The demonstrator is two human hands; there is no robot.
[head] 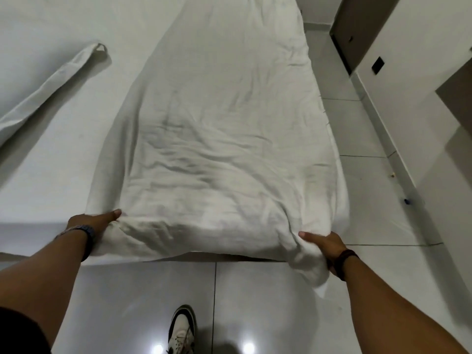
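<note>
A wrinkled white duvet [224,139] lies folded lengthwise along the right side of a white bed [51,154], running from the foot edge to the far end. My left hand [94,221] grips the duvet's near left corner, thumb on top and fingers hidden under the cloth. My right hand [324,245] grips the near right corner, where the fabric bunches and hangs over the bed's edge toward the floor.
A narrow folded white cloth strip [51,85] lies diagonally on the bed's left side. Grey tiled floor [370,200] runs along the right, bordered by a white wall and dark door frames. My shoe [181,330] stands on the floor at the foot of the bed.
</note>
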